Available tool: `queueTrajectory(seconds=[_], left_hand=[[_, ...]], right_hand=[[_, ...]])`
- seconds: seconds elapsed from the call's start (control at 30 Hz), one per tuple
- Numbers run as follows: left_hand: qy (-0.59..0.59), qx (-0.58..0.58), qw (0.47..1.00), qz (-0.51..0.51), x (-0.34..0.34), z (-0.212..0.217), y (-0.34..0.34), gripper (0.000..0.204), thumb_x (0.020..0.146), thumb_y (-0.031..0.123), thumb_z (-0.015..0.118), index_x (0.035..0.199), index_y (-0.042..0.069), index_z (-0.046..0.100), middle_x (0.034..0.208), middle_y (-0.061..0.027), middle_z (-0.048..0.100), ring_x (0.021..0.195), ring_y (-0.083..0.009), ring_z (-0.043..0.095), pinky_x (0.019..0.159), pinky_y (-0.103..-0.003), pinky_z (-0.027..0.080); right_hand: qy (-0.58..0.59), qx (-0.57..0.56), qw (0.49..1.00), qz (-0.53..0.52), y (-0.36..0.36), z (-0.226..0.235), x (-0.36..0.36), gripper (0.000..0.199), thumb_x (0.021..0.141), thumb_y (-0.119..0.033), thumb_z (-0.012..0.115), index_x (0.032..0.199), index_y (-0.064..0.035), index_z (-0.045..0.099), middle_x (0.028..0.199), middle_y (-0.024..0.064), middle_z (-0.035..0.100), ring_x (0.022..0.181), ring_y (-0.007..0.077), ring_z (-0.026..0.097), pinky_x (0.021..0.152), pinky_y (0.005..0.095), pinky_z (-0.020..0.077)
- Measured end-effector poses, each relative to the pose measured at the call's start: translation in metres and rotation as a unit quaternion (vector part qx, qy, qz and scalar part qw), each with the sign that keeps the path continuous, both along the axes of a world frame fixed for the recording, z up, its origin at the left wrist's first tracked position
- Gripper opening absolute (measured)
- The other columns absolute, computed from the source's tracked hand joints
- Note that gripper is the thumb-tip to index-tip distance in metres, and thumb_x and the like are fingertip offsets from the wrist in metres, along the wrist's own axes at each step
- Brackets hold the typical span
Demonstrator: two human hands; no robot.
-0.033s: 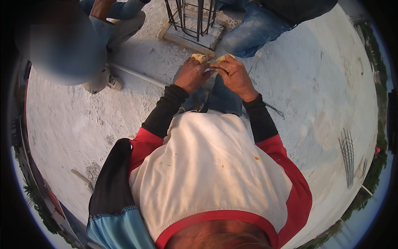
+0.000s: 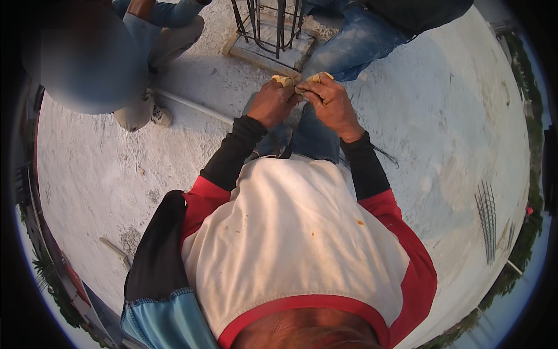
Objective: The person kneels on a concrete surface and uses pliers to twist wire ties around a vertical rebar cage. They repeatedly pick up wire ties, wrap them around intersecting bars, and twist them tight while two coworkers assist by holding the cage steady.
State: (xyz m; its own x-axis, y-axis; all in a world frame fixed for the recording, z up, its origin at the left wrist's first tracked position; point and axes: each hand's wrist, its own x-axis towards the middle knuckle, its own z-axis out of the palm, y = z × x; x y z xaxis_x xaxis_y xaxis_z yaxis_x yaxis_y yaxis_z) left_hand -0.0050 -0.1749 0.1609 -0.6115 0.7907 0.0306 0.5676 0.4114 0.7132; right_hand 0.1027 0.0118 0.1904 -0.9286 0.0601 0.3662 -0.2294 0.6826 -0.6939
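Both of my hands meet in front of my knees, just short of a framed concrete base [image 2: 261, 53]. My left hand [image 2: 272, 103] is closed, its thumb and fingertips pressed against something small that I cannot make out. Close by on its right, my right hand [image 2: 331, 109] pinches with thumb and forefinger at the same spot. Pale yellow material [image 2: 283, 80] shows around or at the fingers of my left hand, and a similar yellow piece [image 2: 319, 77] at those of my right. The fingers hide whatever lies between them.
Upright dark rebar [image 2: 280, 29] rises from the base. One person crouches at the left [image 2: 136, 110]; another person's jeans [image 2: 354, 43] are at the right. A pale pipe [image 2: 192, 106] lies on the concrete floor [image 2: 430, 134]. Steel mesh [image 2: 487, 221] lies far right.
My left hand has shifted slightly right and its fingers have drawn in closer to my right hand. The right hand has barely moved.
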Motion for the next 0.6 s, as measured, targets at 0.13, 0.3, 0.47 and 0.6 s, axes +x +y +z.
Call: queueTrajectory(seconds=[0.13, 0.3, 0.47, 0.6], left_hand=[[-0.396, 0.174, 0.901, -0.037, -0.013, 0.02, 0.012, 0.034, 0.108, 0.037, 0.058, 0.104, 0.005, 0.068, 0.129, -0.0129, 0.067, 0.118, -0.0312, 0.065, 0.107, -0.045, 0.049], [-0.563, 0.434, 0.7, 0.069, -0.029, 0.02, 0.032, 0.038, 0.112, 0.04, 0.048, 0.089, 0.012, 0.058, 0.136, -0.0125, 0.062, 0.127, -0.0292, 0.063, 0.107, -0.047, 0.052], [-0.588, 0.5, 0.622, 0.129, -0.028, 0.007, 0.046, 0.038, 0.113, 0.039, 0.046, 0.087, 0.012, 0.055, 0.129, -0.0136, 0.066, 0.095, -0.0212, 0.067, 0.086, -0.041, 0.056], [-0.606, 0.539, 0.552, 0.195, -0.033, 0.001, 0.052, 0.039, 0.111, 0.038, 0.048, 0.081, 0.013, 0.05, 0.111, -0.0148, 0.071, 0.056, -0.0133, 0.048, 0.054, -0.033, 0.044]], right_hand=[[-0.059, -0.116, 0.99, -0.055, 0.02, 0.019, -0.003, 0.023, 0.094, -0.004, 0.069, 0.115, -0.005, 0.077, 0.096, 0.0092, 0.064, 0.08, 0.0236, 0.07, 0.072, 0.0376, 0.0554], [-0.148, -0.315, 0.935, -0.063, 0.025, -0.005, 0.001, 0.022, 0.1, -0.009, 0.066, 0.118, -0.0001, 0.076, 0.096, 0.005, 0.065, 0.072, 0.0134, 0.067, 0.065, 0.0303, 0.0551], [-0.196, -0.384, 0.901, -0.045, 0.002, -0.026, 0.008, 0.026, 0.102, -0.017, 0.065, 0.117, 0.0023, 0.075, 0.098, 0.0088, 0.068, 0.074, 0.0133, 0.067, 0.067, 0.0298, 0.0552], [-0.106, -0.197, 0.972, -0.07, -0.02, -0.029, 0.007, 0.032, 0.103, -0.023, 0.065, 0.123, 0.0017, 0.071, 0.102, 0.0146, 0.071, 0.083, 0.0233, 0.071, 0.077, 0.0362, 0.0562]])
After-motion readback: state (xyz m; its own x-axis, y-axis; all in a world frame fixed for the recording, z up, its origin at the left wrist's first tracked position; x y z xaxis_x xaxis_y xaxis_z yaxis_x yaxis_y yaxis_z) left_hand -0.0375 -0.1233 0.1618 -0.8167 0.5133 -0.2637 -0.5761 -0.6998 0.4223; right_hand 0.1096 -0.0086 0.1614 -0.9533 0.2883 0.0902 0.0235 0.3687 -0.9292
